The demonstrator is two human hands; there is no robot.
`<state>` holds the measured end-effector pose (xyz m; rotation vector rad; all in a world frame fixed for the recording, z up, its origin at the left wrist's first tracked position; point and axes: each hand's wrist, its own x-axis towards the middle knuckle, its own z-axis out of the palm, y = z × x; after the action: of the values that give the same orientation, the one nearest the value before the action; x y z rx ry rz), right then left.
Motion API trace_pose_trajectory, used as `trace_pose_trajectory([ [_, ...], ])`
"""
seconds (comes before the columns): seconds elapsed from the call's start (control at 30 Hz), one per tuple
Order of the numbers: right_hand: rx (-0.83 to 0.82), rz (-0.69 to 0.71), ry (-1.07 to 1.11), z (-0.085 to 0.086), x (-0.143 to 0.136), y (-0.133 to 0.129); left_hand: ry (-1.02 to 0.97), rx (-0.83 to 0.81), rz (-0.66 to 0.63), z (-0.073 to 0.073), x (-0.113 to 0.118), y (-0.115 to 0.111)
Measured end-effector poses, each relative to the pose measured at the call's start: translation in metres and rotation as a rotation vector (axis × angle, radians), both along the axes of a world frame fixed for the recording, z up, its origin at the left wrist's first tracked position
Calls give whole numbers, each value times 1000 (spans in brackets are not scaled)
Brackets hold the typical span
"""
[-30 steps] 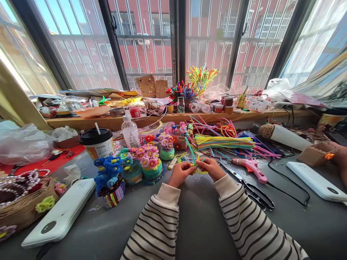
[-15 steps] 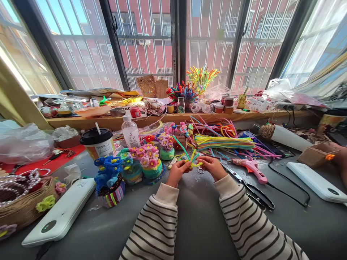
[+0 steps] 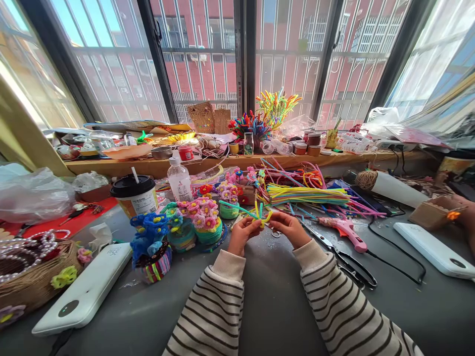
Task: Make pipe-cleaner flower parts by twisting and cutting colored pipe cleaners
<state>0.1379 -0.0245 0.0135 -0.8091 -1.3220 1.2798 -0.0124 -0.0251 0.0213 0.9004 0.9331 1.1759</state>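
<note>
Close together over the grey table, my two hands work on a small bundle of yellow and teal pipe cleaners (image 3: pixel 261 211). My left hand (image 3: pixel 242 236) pinches the bundle near its middle, between thumb and forefinger. At its right side, my right hand (image 3: pixel 291 229) has its fingertips closed at a bent yellow piece. One long teal stem points out to the left, while shorter ends stick up. Just under the right fingers lies a small ring-shaped metal piece (image 3: pixel 275 234), partly hidden. The exact twist between the fingertips is too small to make out.
Right of my hands lie large scissors (image 3: pixel 347 262) and a pink glue gun (image 3: pixel 347 233) with its cord. Behind is a heap of pipe cleaners (image 3: pixel 308 194). Potted fuzzy flowers (image 3: pixel 203 215), a bottle (image 3: pixel 178 180) and a lidded cup (image 3: pixel 134 195) stand left. Another person's hand (image 3: pixel 465 210) is at far right.
The bundle has turned: its long teal stem swung from pointing up to pointing left, and the yellow ends now stand more upright. Both hands stay nearly in place.
</note>
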Motion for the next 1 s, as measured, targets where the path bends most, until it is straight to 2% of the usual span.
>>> trace_pose_trajectory([
  [0.1, 32, 21, -19, 2, -1, -2, -16, -29, 17, 1, 0, 0],
  [0.33, 33, -96, 3, 3, -4, -3, 43, -34, -79, 2, 2, -3],
  [0.6, 62, -207, 59, 0, -10, -4, -3, -8, -63, -1, 3, -3],
  [0.83, 151, -282, -149, -3, -12, -4, -44, 14, 5, -4, 4, 0],
  [1.0, 302, -339, -385, -5, -10, -5, -45, -18, 34, -7, 3, 1],
])
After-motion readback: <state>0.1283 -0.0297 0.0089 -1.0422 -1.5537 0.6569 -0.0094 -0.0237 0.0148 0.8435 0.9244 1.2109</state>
